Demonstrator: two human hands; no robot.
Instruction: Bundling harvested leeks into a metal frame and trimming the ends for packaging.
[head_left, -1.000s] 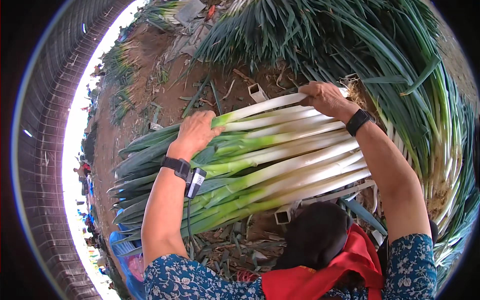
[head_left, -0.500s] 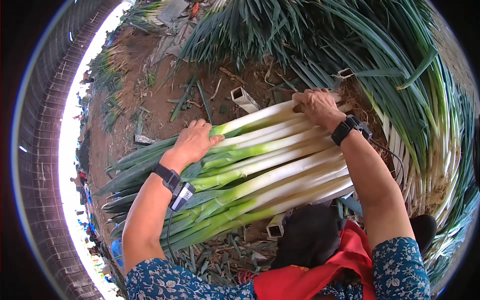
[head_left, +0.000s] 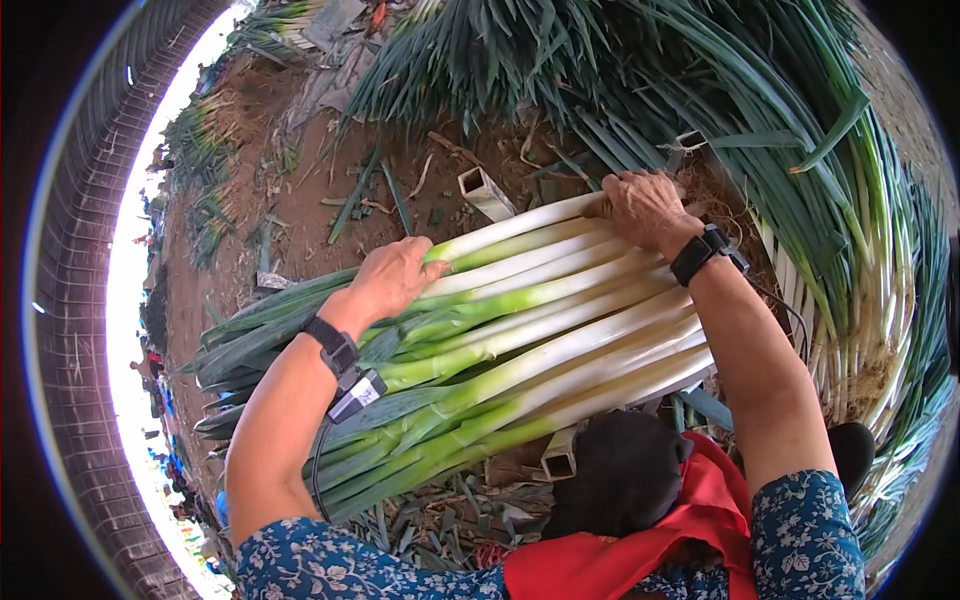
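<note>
A broad row of long green onions [head_left: 540,362] lies side by side in front of me, thick white stalks to the right and green leaves to the left. Along its far edge my left hand [head_left: 393,280] is closed round the outermost green onion [head_left: 520,222], where white turns to green, with the thumb on the near side. My right hand [head_left: 648,212] is closed over the root end of that same stalk, its fingertips partly hidden. Both wrists carry black straps with small devices.
Square metal tubes [head_left: 486,193] stick out beyond the row, and another tube end [head_left: 560,458] shows on the near side. Untrimmed green onions [head_left: 840,230] with roots are heaped at the right and far side. Leaf scraps [head_left: 440,520] litter the soil. My dark-covered knee [head_left: 610,475] is close below.
Both hands keep their grip on the far-edge stalk, with only slight movement. The left forearm has shifted a little to the left in the picture. The row of onions looks much the same.
</note>
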